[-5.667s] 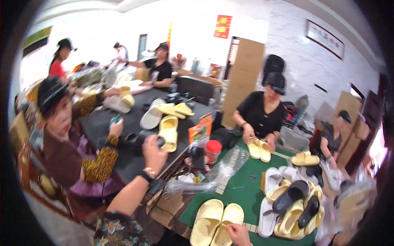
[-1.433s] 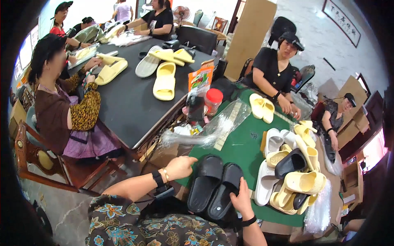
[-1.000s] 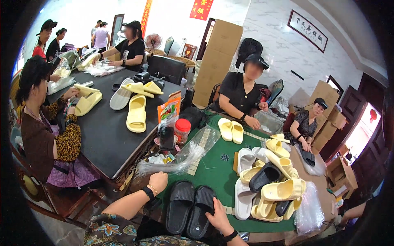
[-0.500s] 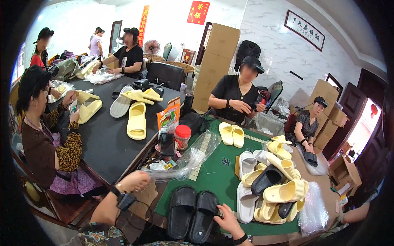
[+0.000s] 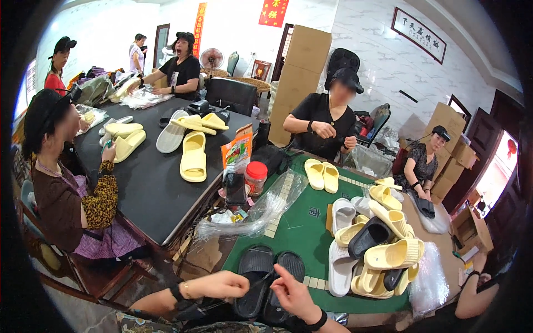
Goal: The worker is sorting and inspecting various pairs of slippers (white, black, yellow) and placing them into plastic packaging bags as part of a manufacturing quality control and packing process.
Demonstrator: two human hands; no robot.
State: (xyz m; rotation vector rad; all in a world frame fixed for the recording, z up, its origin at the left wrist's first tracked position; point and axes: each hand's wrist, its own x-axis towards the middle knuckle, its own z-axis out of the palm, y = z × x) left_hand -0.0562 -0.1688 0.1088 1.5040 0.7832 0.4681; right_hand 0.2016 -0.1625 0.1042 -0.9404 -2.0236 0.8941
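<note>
At the near edge of the green table (image 5: 300,233), I have both hands on a pair of black slippers (image 5: 269,283) lying side by side, soles down. Their long axes run away from me, heels at the table's near edge and toes toward its middle. My left hand (image 5: 222,284) comes in from the left, fingers curled together at the heel of the left slipper; it looks to be pinching something thin there, though I cannot tell just what. My right hand (image 5: 294,294) rests over the heel of the right slipper, one finger raised and the rest loosely bent, not closed around the shoe. Both hands lie about equally close to the pair, each at its own slipper's near end, so the pair sits directly ahead of me and between my wrists.

Toward the right edge of the green table, a heap of yellow, white and black slippers (image 5: 375,244) is piled up, well apart from my pair. A yellow pair (image 5: 322,173) lies near the far edge, before a person in a black shirt (image 5: 325,119). Crumpled clear plastic bags (image 5: 261,213) trail along the left edge, beside a red-lidded jar (image 5: 256,176). On the adjoining black table (image 5: 150,188) more pale yellow slippers (image 5: 193,155) lie among other seated workers.
</note>
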